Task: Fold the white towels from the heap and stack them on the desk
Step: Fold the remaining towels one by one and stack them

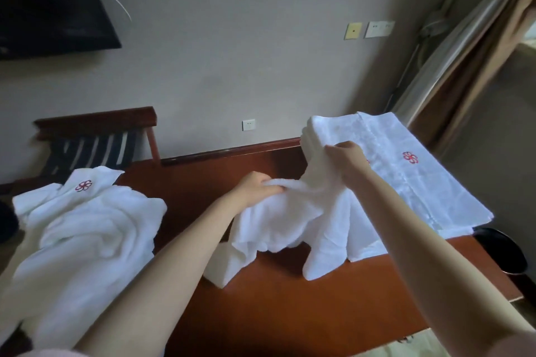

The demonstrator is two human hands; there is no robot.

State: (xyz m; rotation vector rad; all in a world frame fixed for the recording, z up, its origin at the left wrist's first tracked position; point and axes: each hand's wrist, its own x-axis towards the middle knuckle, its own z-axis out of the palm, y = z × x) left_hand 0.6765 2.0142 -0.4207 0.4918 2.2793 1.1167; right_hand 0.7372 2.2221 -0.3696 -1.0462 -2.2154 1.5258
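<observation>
Now rumpled white towel bunched mid-desk, both hands gripping

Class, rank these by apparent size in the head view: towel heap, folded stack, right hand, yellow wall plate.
1. Heap and stack: look alike, heap nearer, so unranked.
2. Right hand.
3. Wall plate.
</observation>
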